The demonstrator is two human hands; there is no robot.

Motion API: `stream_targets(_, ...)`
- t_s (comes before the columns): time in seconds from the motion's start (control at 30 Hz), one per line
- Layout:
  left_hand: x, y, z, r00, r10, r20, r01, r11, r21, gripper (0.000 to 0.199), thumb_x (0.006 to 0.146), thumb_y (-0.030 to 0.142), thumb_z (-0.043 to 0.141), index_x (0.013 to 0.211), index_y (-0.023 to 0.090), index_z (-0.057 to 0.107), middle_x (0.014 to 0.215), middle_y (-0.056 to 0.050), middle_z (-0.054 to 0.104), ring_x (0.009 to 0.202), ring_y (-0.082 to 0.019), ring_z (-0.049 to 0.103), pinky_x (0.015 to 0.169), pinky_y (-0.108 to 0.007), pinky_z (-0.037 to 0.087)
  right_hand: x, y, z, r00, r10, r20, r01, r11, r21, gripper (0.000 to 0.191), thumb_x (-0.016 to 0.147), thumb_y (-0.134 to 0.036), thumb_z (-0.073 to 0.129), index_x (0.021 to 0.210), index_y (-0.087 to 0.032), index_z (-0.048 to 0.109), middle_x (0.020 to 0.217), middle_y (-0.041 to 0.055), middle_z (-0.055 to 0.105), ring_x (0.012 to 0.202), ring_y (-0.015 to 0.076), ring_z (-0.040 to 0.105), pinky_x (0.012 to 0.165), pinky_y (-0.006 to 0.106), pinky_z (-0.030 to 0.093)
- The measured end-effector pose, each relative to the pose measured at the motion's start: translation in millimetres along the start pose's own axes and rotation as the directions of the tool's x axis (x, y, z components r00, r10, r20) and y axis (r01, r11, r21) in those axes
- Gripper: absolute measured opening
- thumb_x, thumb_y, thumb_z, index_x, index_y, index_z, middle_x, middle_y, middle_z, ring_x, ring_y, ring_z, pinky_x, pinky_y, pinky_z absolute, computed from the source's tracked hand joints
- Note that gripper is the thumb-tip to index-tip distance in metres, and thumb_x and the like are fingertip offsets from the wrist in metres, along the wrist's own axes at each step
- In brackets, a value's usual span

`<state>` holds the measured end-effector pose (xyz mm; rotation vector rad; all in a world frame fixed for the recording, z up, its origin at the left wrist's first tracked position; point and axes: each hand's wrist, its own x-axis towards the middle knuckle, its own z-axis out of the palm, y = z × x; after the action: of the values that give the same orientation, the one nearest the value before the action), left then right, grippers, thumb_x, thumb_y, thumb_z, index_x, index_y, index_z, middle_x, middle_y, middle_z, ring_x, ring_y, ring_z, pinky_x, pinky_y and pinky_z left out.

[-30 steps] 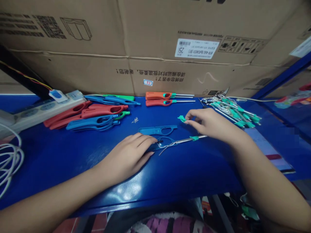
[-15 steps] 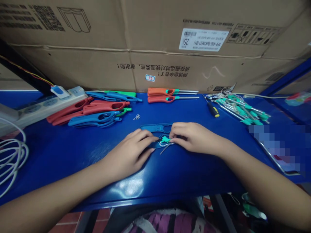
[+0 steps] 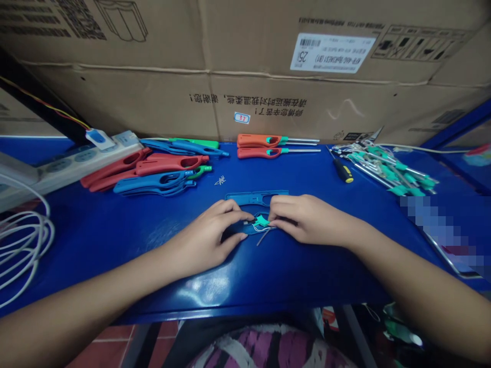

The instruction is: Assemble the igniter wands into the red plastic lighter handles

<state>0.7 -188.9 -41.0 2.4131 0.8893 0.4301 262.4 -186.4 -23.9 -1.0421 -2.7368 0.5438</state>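
Near the middle of the table, a blue half shell of a lighter lies between my hands, partly covered by my fingers. In it sit a green trigger piece, white wires and a small black part. My left hand grips the shell's left end, its index fingertip by the black part and its thumb at the near edge. My right hand pinches the right end of the green insert, where a metal tube starts; the exact grip is partly hidden. A thin grey strip sticks out toward me. A second blue half shell lies just behind.
Red, blue and green lighter shells lie at the left by a power strip. Two orange-red lighters, small screws and a screwdriver lie farther back. Green-and-metal inserts are heaped right. A cardboard box stands behind.
The whole view has shifted slightly. My left index finger has drawn back a little, showing more of the black part. My right hand keeps its pinch at the insert.
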Motion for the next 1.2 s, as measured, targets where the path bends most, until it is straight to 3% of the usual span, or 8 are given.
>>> stream_targets(0.23,1.3,0.5,-0.5,0.999,-0.037,0.005,0.037,0.999,-0.033,0.028,0.096,0.024,0.059,0.124,0.020,0.064,0.108,-0.007,0.060,0.107,-0.023,0.060,0.098,-0.042,0.052,0.1,-6.0,1.1,0.997,-0.074,0.013,0.075,0.969,-0.235,0.021,0.104,-0.022,0.041,0.093,-0.018,0.058,0.092,0.0044,0.062,0.066,0.0147,0.048,0.059,0.029,0.031)
stream_targets(0.7,-1.0,0.2,1.8,0.999,0.016,-0.035,-0.016,1.000,0.001,0.031,0.096,0.021,0.059,0.127,0.020,0.057,0.121,-0.008,0.062,0.116,-0.025,0.058,0.103,-0.044,0.049,-2.0,-5.0,0.3,0.995,-0.100,0.021,0.102,0.975,-0.196,0.022,0.103,-0.023,0.042,0.091,-0.018,0.059,0.090,0.0043,0.060,0.071,0.0147,0.051,0.061,0.029,0.034)
stream_targets(0.97,-1.7,3.9,1.1,1.000,0.012,-0.020,-0.011,0.998,0.061,0.034,0.096,0.021,0.057,0.130,0.021,0.057,0.118,-0.010,0.062,0.112,-0.027,0.058,0.099,-0.046,0.051,-2.2,-4.9,1.6,0.993,-0.117,0.012,0.117,0.968,-0.222,0.025,0.105,-0.026,0.040,0.092,-0.018,0.060,0.090,0.0050,0.061,0.069,0.0149,0.050,0.060,0.029,0.033)
stream_targets(1.07,-1.8,4.5,1.2,1.000,0.021,-0.014,-0.019,0.997,0.078,0.037,0.096,0.020,0.056,0.133,0.022,0.055,0.118,-0.010,0.060,0.112,-0.027,0.057,0.099,-0.048,0.050,-1.0,-5.2,1.2,0.997,-0.079,0.006,0.079,0.987,-0.139,0.022,0.103,-0.026,0.045,0.092,-0.018,0.063,0.092,0.0050,0.062,0.072,0.0150,0.054,0.063,0.028,0.036)
stream_targets(1.2,-2.2,3.7,2.3,0.998,0.056,0.005,-0.056,0.992,0.115,0.041,0.098,0.018,0.051,0.140,0.020,0.052,0.114,-0.011,0.058,0.107,-0.026,0.055,0.095,-0.047,0.051,2.9,-1.7,1.3,0.996,0.078,-0.048,-0.070,0.984,0.166,0.010,0.095,-0.025,0.062,0.088,-0.019,0.067,0.089,0.0022,0.063,0.075,0.0132,0.056,0.067,0.025,0.039)
